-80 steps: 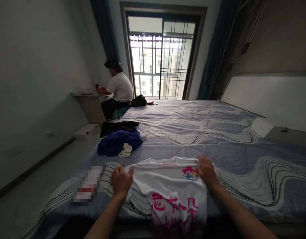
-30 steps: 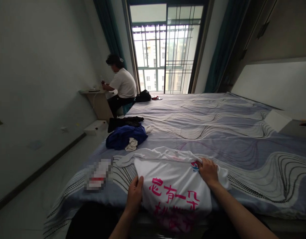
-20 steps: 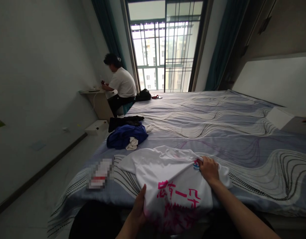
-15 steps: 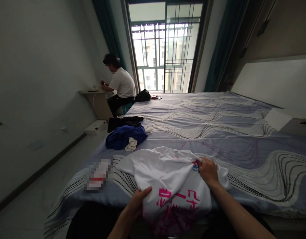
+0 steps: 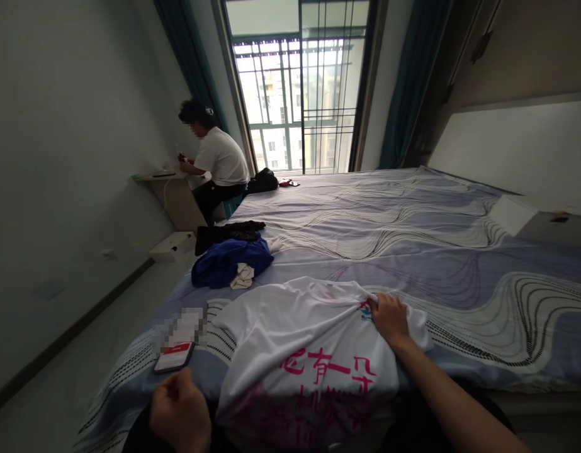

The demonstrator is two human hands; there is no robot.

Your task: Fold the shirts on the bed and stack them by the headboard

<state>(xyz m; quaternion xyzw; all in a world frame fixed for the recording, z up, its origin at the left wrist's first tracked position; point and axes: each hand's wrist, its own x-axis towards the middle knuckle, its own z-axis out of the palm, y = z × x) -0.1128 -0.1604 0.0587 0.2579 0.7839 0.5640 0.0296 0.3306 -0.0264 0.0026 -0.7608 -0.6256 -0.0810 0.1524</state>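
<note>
A white T-shirt (image 5: 290,321) with pink lettering lies at the bed's near edge, its collar pointing away from me and its lower part hanging over the edge. My right hand (image 5: 389,318) pinches the fabric at the right shoulder, beside a small blue and red logo, and creases run from there. My left hand (image 5: 181,412) is off the shirt, just left of its side. Its fingers are curled closed, and I see nothing in them. Just beyond that hand lies a phone (image 5: 174,357) with a lit, partly blurred screen.
Blue clothing (image 5: 228,261) and black clothing (image 5: 224,236) lie heaped on the patterned bed (image 5: 347,226). A white box (image 5: 535,217) rests at the right. Beyond the bed, a person (image 5: 219,160) sits at a small desk (image 5: 177,198) near the window.
My left hand has let go of the shirt and moved left, near the phone. The shirt's left side is spread wider, showing more lettering. My right hand keeps its hold.
</note>
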